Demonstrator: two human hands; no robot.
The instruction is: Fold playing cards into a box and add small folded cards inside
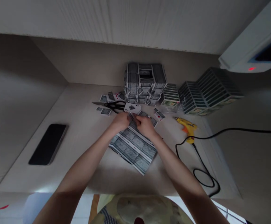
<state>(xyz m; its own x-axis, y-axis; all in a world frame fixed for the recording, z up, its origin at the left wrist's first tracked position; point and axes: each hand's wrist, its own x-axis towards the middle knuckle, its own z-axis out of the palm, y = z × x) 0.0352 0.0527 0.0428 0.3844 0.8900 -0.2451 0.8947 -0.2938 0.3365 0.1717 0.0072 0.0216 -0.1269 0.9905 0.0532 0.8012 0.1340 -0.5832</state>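
Note:
A flat sheet of joined playing cards [135,146], grey patterned backs up, lies at an angle on the table below my hands. My left hand [122,121] is closed at the sheet's far edge, its fingertips pinching the card there. Right beside it, my right hand [146,125] is closed too, thumb and fingers pressed on the same far part. The fingers hide the exact spot they grip. Just beyond them lies an ace of spades [132,108], face up. Black-handled scissors [113,106] rest near my left hand, pointing left.
Behind stands a block built of playing cards [146,84]. Several card packs [210,93] are stacked at the back right, with a smaller stack [170,95] beside. A yellow glue gun [187,127] trails a black cord [205,174]. Cut card pieces [159,115] lie about; a phone [48,144] is left.

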